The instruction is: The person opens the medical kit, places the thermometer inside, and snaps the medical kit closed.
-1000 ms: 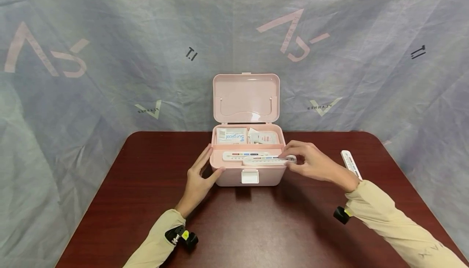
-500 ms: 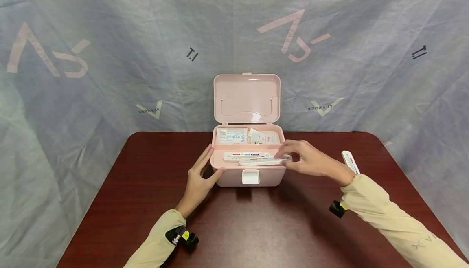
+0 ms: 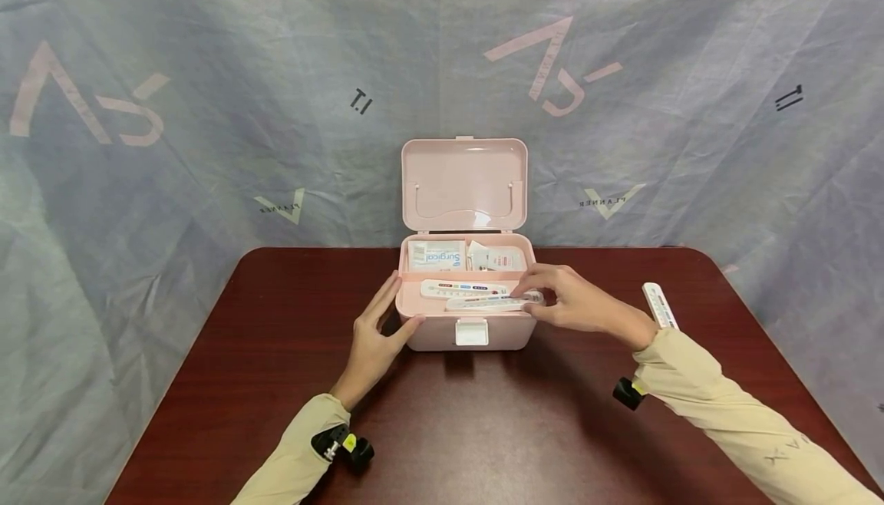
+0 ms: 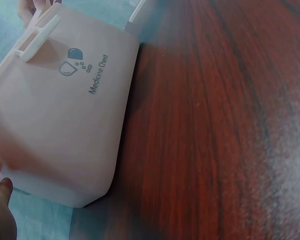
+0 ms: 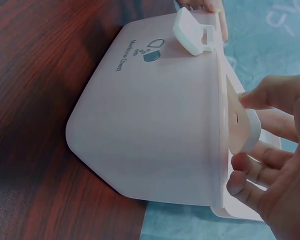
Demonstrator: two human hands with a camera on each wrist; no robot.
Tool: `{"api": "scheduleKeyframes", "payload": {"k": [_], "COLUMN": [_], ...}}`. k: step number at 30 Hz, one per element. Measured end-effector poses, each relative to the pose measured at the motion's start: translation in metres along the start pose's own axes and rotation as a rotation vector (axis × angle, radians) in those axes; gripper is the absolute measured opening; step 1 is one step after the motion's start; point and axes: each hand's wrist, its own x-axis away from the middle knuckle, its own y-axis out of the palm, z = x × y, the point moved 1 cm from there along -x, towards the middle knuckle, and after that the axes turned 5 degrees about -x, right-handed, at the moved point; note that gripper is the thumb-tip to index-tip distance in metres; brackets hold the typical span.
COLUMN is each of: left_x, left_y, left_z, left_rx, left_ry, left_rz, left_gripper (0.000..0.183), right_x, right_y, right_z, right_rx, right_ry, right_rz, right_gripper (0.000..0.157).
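A pink medicine chest (image 3: 431, 332) stands on the table with its lid raised. My right hand (image 3: 576, 302) pinches the right end of a flat white thermometer (image 3: 479, 305) over the chest's front compartment. In the right wrist view, thumb and fingers hold that thermometer's end (image 5: 247, 131) just above the chest rim. Behind it, a second white thermometer (image 3: 459, 288) lies in the same compartment. My left hand (image 3: 373, 348) rests against the chest's left side, its fingers extended and the thumb at the front left corner; the left wrist view shows only its fingertips (image 4: 5, 187).
A third white thermometer (image 3: 659, 305) lies on the table (image 3: 304, 313) at right, partly behind the right forearm. The chest's rear compartments hold a packet marked Surgical (image 3: 437, 256) and white packages (image 3: 504, 259). A grey printed cloth (image 3: 331, 167) hangs behind the table.
My right hand has moved slightly left with the thermometer, whose left end now sits further into the chest. More of the thermometer on the table shows. The left hand stays put.
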Motion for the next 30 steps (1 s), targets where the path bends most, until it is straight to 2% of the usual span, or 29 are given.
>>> {"api": "scheduleKeyframes", "payload": {"k": [8, 21, 30], "left_x": [0.0001, -0.0004, 0.0007], "left_y": [-0.0009, -0.0006, 0.0004], "left_z": [0.0012, -0.0003, -0.0006], "left_rx": [-0.001, -0.015, -0.017], "left_ry": [-0.016, 0.007, 0.004], "left_rz": [-0.005, 0.002, 0.006], "left_gripper": [0.066, 0.066, 0.066], "right_x": [-0.0017, -0.0033, -0.0027], "right_y": [0.0026, -0.0033, 0.0007], "right_z": [0.0002, -0.0017, -0.0019], "right_rx": [0.02, 0.095, 0.084], "right_ry": [0.001, -0.045, -0.003], "right_rz": [0.011, 0.021, 0.01], "right_gripper": [0.019, 0.018, 0.018]}}
